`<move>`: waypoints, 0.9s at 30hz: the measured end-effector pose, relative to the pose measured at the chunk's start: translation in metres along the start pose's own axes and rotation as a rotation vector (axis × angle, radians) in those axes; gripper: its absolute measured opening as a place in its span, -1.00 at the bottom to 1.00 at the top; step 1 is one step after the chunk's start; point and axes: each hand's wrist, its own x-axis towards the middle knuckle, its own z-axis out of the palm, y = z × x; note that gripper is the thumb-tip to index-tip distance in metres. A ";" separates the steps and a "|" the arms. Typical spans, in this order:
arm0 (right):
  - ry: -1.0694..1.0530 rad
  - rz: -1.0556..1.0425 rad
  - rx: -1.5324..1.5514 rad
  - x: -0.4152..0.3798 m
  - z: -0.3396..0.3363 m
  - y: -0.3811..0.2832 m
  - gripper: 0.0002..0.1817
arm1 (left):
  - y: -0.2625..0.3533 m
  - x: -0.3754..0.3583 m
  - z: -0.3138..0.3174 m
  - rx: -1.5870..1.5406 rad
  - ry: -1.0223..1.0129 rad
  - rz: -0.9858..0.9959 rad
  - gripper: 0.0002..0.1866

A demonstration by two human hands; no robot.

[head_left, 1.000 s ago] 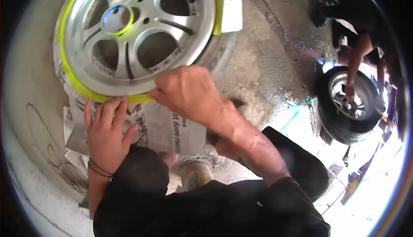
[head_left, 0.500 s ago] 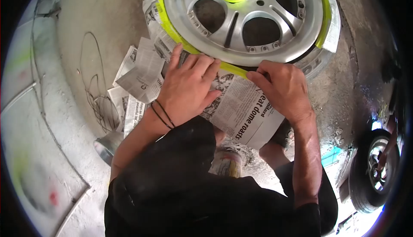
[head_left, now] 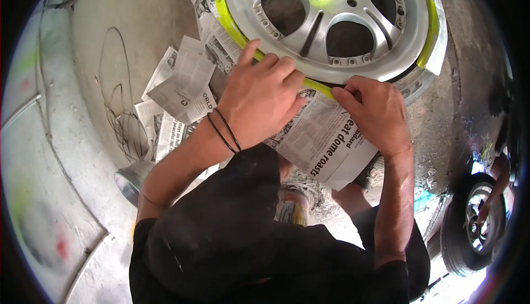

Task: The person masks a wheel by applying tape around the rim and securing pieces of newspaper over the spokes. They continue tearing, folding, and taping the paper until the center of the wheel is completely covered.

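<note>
A silver alloy wheel (head_left: 301,39) on a tire lies at the top of the view. Yellow-green masking tape (head_left: 319,87) runs along its lip, joining a newspaper sheet (head_left: 326,136) that hangs toward me. My left hand (head_left: 265,97), a dark band at its wrist, lies over the tape at the near-left rim edge, fingers spread and touching it. To its right, my right hand (head_left: 375,111) pinches the tape and the sheet's top edge between thumb and curled index finger. More newspaper (head_left: 212,33) is taped around the wheel's left side.
Loose newspaper sheets (head_left: 185,78) lie on the floor at left, near a tangled wire (head_left: 118,122). A metal can (head_left: 132,180) and a paint-stained can (head_left: 292,207) stand close to my legs. At far right is another wheel with its tire (head_left: 475,221), with part of a person's arm near it.
The wheel and newspaper appear shifted to the right in view. My left hand has shifted right with them, still on the tape; my right hand keeps its pinch at the rim edge.
</note>
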 end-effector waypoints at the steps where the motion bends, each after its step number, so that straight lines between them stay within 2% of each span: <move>1: -0.012 0.020 0.004 0.002 -0.005 -0.002 -0.67 | 0.001 0.001 -0.001 -0.039 0.030 0.015 -0.48; 8: -0.069 0.066 0.009 0.010 -0.013 -0.008 -0.65 | 0.004 -0.004 0.005 -0.070 0.081 0.004 -0.47; 10: -0.141 0.080 0.050 0.014 -0.020 -0.010 -0.61 | 0.004 -0.003 0.005 -0.043 0.064 0.003 -0.47; 13: -0.137 0.014 0.041 0.021 -0.025 -0.008 -0.60 | 0.003 -0.002 0.002 -0.057 0.042 0.000 -0.49; 20: -0.217 0.058 -0.007 0.030 -0.027 -0.008 -0.60 | 0.009 0.002 0.004 -0.006 0.041 -0.023 -0.53; 22: -0.197 0.017 -0.041 0.032 -0.026 -0.005 -0.61 | 0.013 0.006 -0.001 0.005 0.001 -0.050 -0.53; 25: -0.237 0.105 -0.011 0.034 -0.029 -0.010 -0.61 | 0.015 0.008 0.001 -0.043 0.008 -0.053 -0.51; 27: -0.231 0.082 -0.037 0.035 -0.028 -0.009 -0.61 | 0.016 0.008 0.002 -0.039 0.002 -0.054 -0.49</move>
